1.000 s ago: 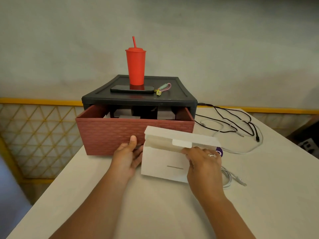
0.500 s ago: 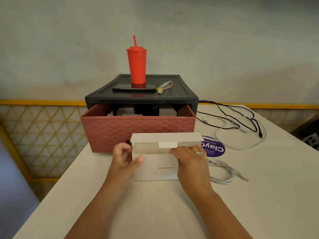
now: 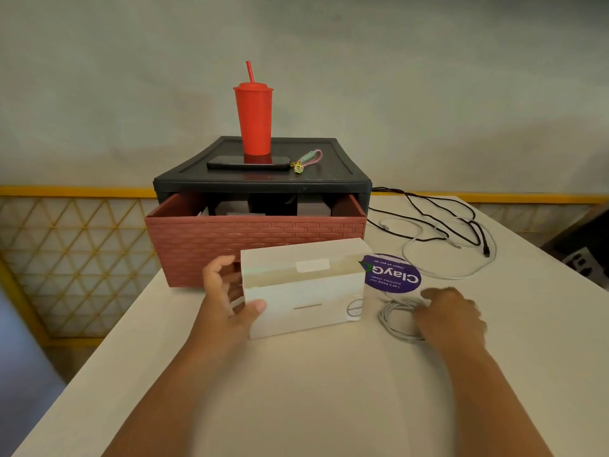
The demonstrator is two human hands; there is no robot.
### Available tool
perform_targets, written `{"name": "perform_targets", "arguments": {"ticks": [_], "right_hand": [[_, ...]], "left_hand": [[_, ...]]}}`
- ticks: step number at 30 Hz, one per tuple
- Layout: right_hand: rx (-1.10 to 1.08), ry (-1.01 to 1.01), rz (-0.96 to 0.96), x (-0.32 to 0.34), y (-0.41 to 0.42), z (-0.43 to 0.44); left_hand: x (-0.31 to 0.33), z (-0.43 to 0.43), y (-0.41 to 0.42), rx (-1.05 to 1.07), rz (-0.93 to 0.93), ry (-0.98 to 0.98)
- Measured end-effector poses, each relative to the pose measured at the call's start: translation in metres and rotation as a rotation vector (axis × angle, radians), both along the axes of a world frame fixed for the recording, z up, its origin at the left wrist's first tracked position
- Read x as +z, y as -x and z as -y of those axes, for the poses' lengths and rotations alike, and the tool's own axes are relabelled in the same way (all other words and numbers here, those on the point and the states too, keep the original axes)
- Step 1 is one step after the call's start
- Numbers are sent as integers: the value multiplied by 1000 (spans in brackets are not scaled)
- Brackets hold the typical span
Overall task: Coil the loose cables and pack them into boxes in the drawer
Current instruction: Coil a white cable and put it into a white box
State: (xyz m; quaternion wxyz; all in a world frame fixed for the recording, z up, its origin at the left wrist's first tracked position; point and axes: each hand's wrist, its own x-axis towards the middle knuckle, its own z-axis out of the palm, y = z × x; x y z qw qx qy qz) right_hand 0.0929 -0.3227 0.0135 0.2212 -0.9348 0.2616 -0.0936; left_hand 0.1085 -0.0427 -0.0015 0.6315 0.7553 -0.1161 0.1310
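Clamped round the near-left end of the white box (image 3: pixel 306 293) with the left hand (image 3: pixel 227 300), thumb on its front, lid flap up, just before the open drawer (image 3: pixel 257 240). Gone from that flap since half a second ago and down on the coiled white cable (image 3: pixel 393 323) with the right hand (image 3: pixel 451 316); fingers (image 3: pixel 428 296) bent over it, grip impossible to tell. Likely loading next. Farther right, not yet coiled: loose cables (image 3: pixel 445 234) on the bench (image 3: pixel 296 390).

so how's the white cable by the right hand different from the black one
The white cable is gathered in a small coil; the black cable sprawls in loose loops. The white cable lies under the right hand; the black cable lies farther back, untouched. Both rest on the table.
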Motion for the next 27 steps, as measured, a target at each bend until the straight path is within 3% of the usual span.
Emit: {"name": "perform_targets", "arguments": {"ticks": [11, 14, 16, 22, 27], "right_hand": [[25, 114, -137, 5, 3, -4], [104, 88, 6, 11, 9, -5], [152, -55, 167, 15, 12, -6], [309, -873, 380, 28, 17, -35], [260, -1040, 595, 30, 18, -57]], "left_hand": [[5, -1, 4, -35, -19, -147], [6, -2, 5, -15, -40, -142], [7, -2, 6, -12, -53, -134], [10, 15, 15, -57, -38, -216], [11, 32, 25, -137, -22, -246]]}}
